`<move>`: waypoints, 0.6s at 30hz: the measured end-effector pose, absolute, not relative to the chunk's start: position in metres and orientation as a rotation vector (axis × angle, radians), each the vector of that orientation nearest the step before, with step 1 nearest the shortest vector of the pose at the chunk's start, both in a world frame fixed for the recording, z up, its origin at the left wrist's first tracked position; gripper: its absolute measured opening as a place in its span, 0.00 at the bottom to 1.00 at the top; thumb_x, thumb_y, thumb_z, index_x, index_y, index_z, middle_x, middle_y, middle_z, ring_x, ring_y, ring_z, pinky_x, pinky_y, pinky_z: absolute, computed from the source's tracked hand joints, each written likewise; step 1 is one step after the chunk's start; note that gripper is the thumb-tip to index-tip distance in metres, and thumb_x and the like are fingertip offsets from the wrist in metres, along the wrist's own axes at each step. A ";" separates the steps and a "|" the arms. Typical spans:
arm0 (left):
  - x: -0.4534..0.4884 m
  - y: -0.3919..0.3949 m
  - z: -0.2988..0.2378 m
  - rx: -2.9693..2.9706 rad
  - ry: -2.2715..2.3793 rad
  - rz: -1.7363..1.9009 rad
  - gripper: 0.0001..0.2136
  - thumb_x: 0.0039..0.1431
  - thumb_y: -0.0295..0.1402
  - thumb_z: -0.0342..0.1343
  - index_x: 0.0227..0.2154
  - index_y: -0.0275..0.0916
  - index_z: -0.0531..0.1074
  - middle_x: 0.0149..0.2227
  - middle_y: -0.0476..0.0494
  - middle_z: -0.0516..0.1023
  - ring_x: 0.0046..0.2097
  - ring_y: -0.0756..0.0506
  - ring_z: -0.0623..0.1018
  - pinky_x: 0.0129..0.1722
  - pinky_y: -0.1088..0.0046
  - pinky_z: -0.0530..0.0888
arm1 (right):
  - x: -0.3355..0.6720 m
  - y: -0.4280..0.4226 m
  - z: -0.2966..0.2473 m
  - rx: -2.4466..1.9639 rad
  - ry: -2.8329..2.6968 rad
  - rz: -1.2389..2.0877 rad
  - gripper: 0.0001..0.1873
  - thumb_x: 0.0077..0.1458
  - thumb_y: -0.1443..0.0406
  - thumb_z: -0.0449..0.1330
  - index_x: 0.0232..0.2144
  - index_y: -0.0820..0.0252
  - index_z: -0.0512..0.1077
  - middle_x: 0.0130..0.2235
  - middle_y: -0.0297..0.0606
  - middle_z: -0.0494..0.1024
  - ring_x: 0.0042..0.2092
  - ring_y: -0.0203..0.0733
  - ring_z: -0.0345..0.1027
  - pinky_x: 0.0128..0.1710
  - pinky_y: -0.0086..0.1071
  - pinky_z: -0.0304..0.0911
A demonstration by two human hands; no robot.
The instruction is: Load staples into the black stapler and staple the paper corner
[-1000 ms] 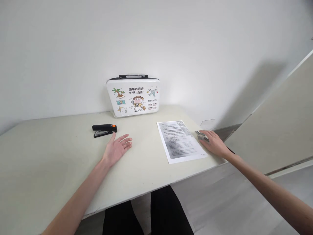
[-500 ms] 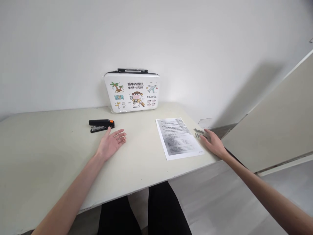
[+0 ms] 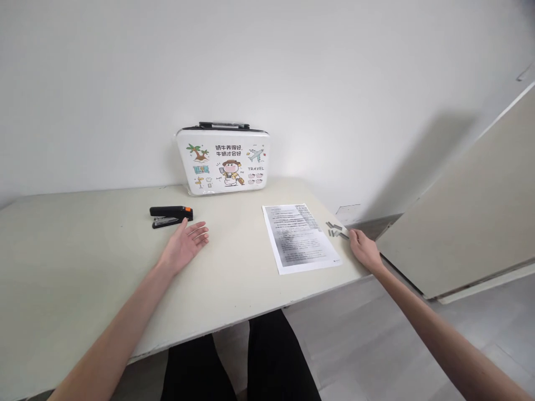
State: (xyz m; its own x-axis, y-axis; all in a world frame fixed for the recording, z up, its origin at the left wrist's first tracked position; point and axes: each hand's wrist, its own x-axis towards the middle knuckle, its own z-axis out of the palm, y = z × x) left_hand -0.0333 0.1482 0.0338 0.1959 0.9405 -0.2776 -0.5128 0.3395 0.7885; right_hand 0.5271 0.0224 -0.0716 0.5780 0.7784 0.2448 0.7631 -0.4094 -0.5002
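While left hand (image 3: 186, 245) rests open, right hand (image 3: 363, 250) lies beside staples (image 3: 336, 229)

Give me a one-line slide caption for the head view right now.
Left hand lies open beside a black stapler; right hand rests by loose staple strips next to a printed sheet.

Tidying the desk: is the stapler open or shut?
Shut: the stapler lies flat, its black top down over the base.
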 end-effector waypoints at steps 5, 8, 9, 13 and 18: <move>-0.036 0.149 0.031 0.630 0.847 1.132 0.20 0.77 0.41 0.48 0.44 0.29 0.78 0.36 0.37 0.80 0.35 0.45 0.80 0.41 0.68 0.79 | 0.520 0.023 -0.066 -2.128 -1.372 0.008 0.32 0.71 0.49 0.41 0.57 0.59 0.75 0.55 0.53 0.81 0.57 0.59 0.75 0.56 0.46 0.67; -0.037 0.150 0.029 0.642 0.845 1.126 0.20 0.77 0.41 0.48 0.44 0.29 0.79 0.36 0.36 0.80 0.35 0.44 0.80 0.41 0.68 0.79 | 0.514 0.024 -0.065 -2.057 -1.463 -0.014 0.31 0.71 0.52 0.41 0.60 0.62 0.72 0.60 0.54 0.78 0.62 0.58 0.70 0.62 0.47 0.64; -0.037 0.150 0.029 0.644 0.849 1.123 0.20 0.77 0.41 0.48 0.43 0.29 0.79 0.36 0.36 0.80 0.35 0.44 0.80 0.41 0.68 0.79 | 0.512 0.024 -0.065 -2.042 -1.488 -0.017 0.31 0.71 0.53 0.41 0.61 0.63 0.71 0.61 0.54 0.77 0.63 0.58 0.70 0.62 0.47 0.64; -0.036 0.150 0.029 0.658 0.859 1.107 0.20 0.77 0.41 0.48 0.43 0.29 0.79 0.36 0.36 0.80 0.35 0.44 0.80 0.41 0.67 0.79 | 0.505 0.023 -0.064 -2.008 -1.591 -0.023 0.33 0.69 0.49 0.47 0.66 0.63 0.65 0.64 0.55 0.74 0.65 0.61 0.67 0.64 0.52 0.63; -0.037 0.149 0.028 0.672 0.859 1.107 0.19 0.76 0.41 0.50 0.43 0.30 0.79 0.37 0.36 0.81 0.35 0.45 0.80 0.42 0.68 0.79 | 0.502 0.021 -0.062 -2.010 -1.673 -0.044 0.37 0.68 0.45 0.51 0.67 0.64 0.63 0.65 0.57 0.72 0.66 0.64 0.66 0.63 0.53 0.63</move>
State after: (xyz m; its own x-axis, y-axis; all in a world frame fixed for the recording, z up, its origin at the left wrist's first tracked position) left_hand -0.0366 0.1492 0.0277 0.2006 0.9473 -0.2497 -0.4778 0.3171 0.8193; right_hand 0.5015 0.0205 -0.0616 0.2367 0.9081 0.3455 0.9250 -0.1019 -0.3660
